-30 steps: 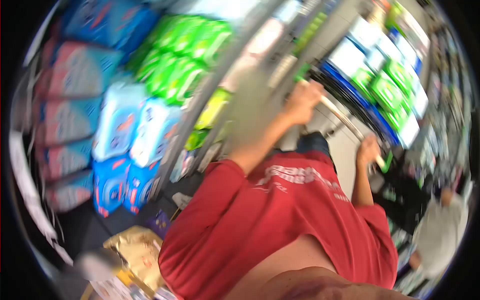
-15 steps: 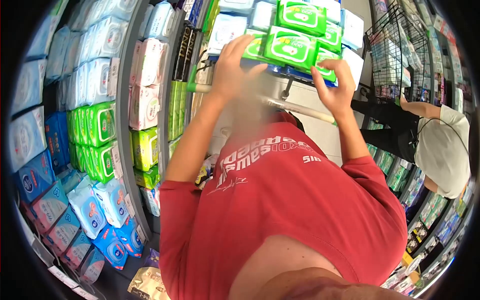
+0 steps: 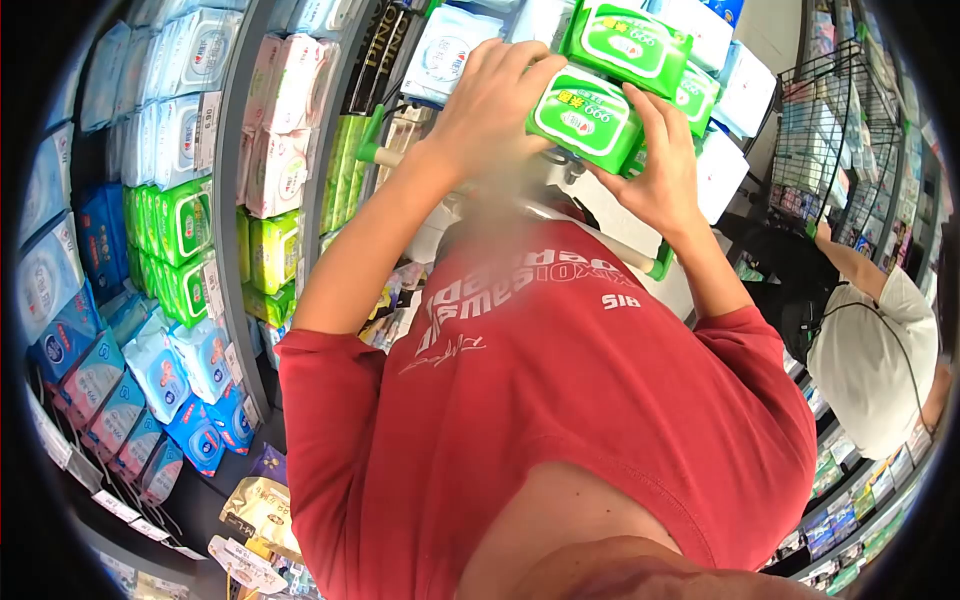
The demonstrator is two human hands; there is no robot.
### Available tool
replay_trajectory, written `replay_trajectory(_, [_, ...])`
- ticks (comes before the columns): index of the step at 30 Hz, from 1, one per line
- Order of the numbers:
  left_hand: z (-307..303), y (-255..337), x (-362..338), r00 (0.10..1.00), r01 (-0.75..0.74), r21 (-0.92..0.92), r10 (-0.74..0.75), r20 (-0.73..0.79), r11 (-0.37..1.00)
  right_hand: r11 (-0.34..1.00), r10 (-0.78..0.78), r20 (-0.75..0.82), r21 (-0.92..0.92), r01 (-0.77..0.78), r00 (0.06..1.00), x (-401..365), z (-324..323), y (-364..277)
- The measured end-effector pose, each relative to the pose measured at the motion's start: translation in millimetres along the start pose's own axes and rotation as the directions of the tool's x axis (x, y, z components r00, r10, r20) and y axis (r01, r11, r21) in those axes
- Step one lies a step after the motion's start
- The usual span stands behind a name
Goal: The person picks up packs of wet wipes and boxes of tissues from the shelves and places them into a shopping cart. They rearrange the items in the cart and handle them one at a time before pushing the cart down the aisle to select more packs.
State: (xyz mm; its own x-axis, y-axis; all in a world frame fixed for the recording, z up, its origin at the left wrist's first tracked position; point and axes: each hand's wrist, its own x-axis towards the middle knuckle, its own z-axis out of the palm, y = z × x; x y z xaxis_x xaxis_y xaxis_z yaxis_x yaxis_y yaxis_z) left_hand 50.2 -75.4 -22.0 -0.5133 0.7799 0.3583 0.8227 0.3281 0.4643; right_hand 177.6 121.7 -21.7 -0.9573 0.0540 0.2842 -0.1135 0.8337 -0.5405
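My left hand (image 3: pixel 490 105) is closed on the left end of a green pack of wet wipes (image 3: pixel 585 120), its fingertips over the edge. My right hand (image 3: pixel 660 160) grips the same pack's right end, fingers along the side and thumb at the lower front. The pack is tilted at the front of a pile. Just behind it lies another green pack (image 3: pixel 628 45), with light blue and white packs (image 3: pixel 452 58) around them. Below my hands runs a shopping cart's handle (image 3: pixel 655 262) with green ends. A blurred patch hides part of my left palm.
Shelves of wipes stand on my left, with green packs (image 3: pixel 188 225), pink-white packs (image 3: pixel 285 125) and blue packs (image 3: pixel 195 435). At the right, a person in a pale shirt (image 3: pixel 865 360) has a hand at a black wire basket (image 3: pixel 835 130). More stocked shelves line the right edge.
My right hand has moved up and left onto the front green pack, and my left hand has shifted right onto its end. The view has turned slightly; the other person appears lower.
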Motion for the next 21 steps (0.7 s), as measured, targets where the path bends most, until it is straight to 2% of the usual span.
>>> replay_trajectory(4, [-12.2,0.0,-6.7,1.0,0.024,-0.086,-0.024,0.007,0.996,0.999,-0.044,-0.027,0.027,0.045,0.999,1.6,-7.1,-15.8])
replay_trajectory(6, [-21.4,4.2,-21.9,0.998,0.07,-0.128,-0.069,0.01,0.989,0.984,-0.018,-0.062,0.176,0.029,0.998,5.2,-7.5,-30.3])
replay_trajectory(7, [-22.7,6.8,-31.1,0.972,0.189,-0.316,-0.224,-0.077,0.93,0.957,0.095,-0.06,0.28,-0.075,0.994,8.0,-5.6,-39.2])
replay_trajectory(8, [-25.4,9.8,-40.1,0.915,0.266,-0.499,-0.379,-0.138,0.825,0.902,0.157,-0.08,0.416,-0.11,0.984,10.8,3.1,-42.3])
replay_trajectory(9, [-31.1,15.7,-49.0,0.907,0.27,-0.48,-0.388,-0.163,0.834,0.826,0.219,-0.087,0.546,-0.137,0.972,15.1,12.1,-45.9])
replay_trajectory(10, [-37.3,24.7,-57.8,0.784,0.426,-0.725,-0.62,-0.002,0.541,0.83,0.224,-0.126,0.545,-0.122,0.966,22.1,18.5,-57.0])
replay_trajectory(11, [-43.1,32.8,-66.7,0.629,0.485,-0.86,-0.746,0.218,0.157,0.828,0.195,-0.134,0.554,-0.09,0.971,29.1,25.5,-71.7])
replay_trajectory(12, [-47.2,39.2,-78.1,0.636,0.444,-0.895,-0.72,0.278,0.046,0.891,0.09,-0.24,0.454,0.03,0.967,35.6,33.4,-88.7])
replay_trajectory(13, [-55.7,44.1,-83.4,0.709,0.359,-0.916,-0.691,0.143,0.179,0.928,-0.026,-0.33,0.343,0.145,0.943,42.1,42.2,-104.4])
replay_trajectory(14, [-66.9,44.2,-83.5,0.701,0.249,-0.949,-0.712,0.037,0.195,0.885,-0.103,-0.337,0.398,0.241,0.936,46.5,55.8,-116.7])
replay_trajectory(15, [-81.3,43.9,-86.9,0.676,0.136,-0.966,-0.733,-0.071,0.22,0.902,-0.229,-0.355,0.273,0.335,0.907,52.8,59.7,-136.1])
replay_trajectory(16, [-96.0,39.8,-96.0,0.649,0.121,-0.96,-0.752,-0.117,0.254,0.86,-0.295,-0.341,0.312,0.404,0.892,58.5,66.2,-151.0])
replay_trajectory(18, [-125.5,30.3,-117.1,0.611,0.147,-0.875,-0.738,-0.286,0.461,0.745,-0.371,-0.312,0.462,0.481,0.875,68.7,78.7,-182.9])
replay_trajectory(19, [-140.8,29.4,-129.3,0.575,0.14,-0.862,-0.749,-0.33,0.488,0.709,-0.41,-0.308,0.484,0.512,0.859,75.8,82.6,-194.8])
replay_trajectory(21, [-172.5,29.8,-156.7,0.489,0.137,-0.93,-0.84,-0.237,0.342,0.672,-0.481,-0.106,0.593,0.444,0.87,94.6,87.7,-211.6])
